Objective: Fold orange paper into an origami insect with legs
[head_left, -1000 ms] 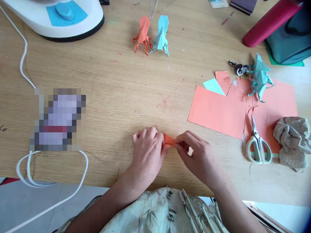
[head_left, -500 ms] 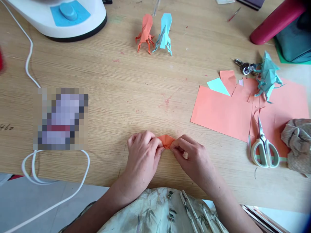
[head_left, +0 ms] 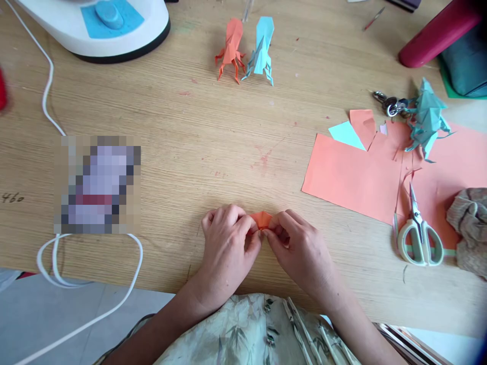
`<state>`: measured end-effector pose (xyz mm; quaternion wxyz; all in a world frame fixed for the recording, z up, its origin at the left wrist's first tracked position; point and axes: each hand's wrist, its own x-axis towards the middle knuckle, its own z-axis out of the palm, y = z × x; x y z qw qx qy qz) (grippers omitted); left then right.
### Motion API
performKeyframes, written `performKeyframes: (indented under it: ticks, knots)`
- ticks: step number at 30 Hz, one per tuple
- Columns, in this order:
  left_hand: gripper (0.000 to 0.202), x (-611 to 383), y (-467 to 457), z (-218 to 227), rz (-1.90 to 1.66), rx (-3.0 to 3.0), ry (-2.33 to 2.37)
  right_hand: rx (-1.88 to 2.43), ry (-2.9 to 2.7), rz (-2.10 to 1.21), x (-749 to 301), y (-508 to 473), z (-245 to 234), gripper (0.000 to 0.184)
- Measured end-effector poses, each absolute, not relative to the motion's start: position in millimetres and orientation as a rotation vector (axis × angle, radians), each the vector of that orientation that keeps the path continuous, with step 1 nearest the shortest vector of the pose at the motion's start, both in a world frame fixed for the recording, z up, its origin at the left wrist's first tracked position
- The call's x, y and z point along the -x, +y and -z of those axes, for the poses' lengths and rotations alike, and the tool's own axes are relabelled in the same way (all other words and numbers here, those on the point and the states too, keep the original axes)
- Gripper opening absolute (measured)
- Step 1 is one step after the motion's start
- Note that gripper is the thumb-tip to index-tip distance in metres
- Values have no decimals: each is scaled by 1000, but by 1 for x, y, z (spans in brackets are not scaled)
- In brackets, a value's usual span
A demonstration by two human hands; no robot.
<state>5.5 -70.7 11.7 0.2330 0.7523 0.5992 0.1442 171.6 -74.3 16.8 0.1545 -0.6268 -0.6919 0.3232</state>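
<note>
- Pinching orange paper (head_left: 262,219) at opposite sides with left hand (head_left: 229,248) and right hand (head_left: 306,246)
- Placed directly between both, near the table's (head_left: 182,157) front edge
- Seemingly running left to right lengthwise, equally near either hand

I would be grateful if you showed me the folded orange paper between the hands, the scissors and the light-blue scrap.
Folded orange paper (head_left: 262,220): head view, its exposed middle.
Scissors (head_left: 417,218): head view, near the pivot.
Light-blue scrap (head_left: 347,135): head view, middle of its face.
</note>
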Motion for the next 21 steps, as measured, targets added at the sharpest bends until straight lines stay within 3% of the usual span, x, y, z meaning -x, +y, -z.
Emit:
performKeyframes:
  ticks: [12,21]
  knots:
    - [15,-4,-68,-10,-419,-2056,1644,1938,-2061,-842,-164,-73,-20,17]
    - [8,11,-76,-3,-513,-2146,1559,1979,-2121,-786,-162,-73,-19,20]
